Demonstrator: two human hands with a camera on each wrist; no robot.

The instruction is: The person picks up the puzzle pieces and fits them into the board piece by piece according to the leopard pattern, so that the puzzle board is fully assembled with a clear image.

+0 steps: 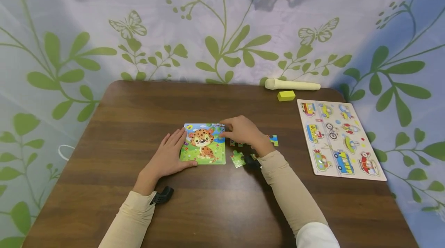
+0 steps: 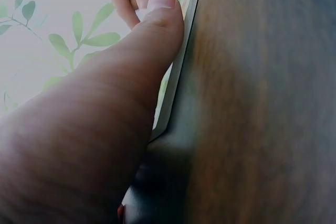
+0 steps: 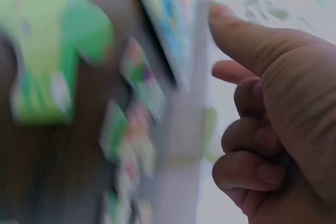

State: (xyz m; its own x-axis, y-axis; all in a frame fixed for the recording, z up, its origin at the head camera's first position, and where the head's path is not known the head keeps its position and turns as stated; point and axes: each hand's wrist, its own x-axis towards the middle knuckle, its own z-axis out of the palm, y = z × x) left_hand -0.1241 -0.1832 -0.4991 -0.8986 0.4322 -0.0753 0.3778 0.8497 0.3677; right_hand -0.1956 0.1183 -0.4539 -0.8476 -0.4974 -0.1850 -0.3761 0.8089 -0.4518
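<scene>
A square picture board (image 1: 203, 143) with a spotted leopard cub on green grass lies flat on the table. My left hand (image 1: 169, 155) lies along its left side, fingers straight and thumb at the lower edge; the left wrist view shows the thumb (image 2: 165, 14) against the board's side. At the upper right corner hovers my right hand (image 1: 244, 130), thumb and index finger spread apart. In the right wrist view nothing shows between them, and the other fingers (image 3: 252, 174) are curled. Loose jigsaw pieces (image 1: 238, 159) lie right of the board, partly hidden under my right hand and wrist.
A wooden peg puzzle (image 1: 326, 145) with vehicle pictures lies at the right of the brown table (image 1: 146, 105). Near the back edge are a yellow block (image 1: 286, 95) and a cream microphone-shaped stick (image 1: 292, 85). A leaf-patterned curtain (image 1: 222, 28) hangs behind the table.
</scene>
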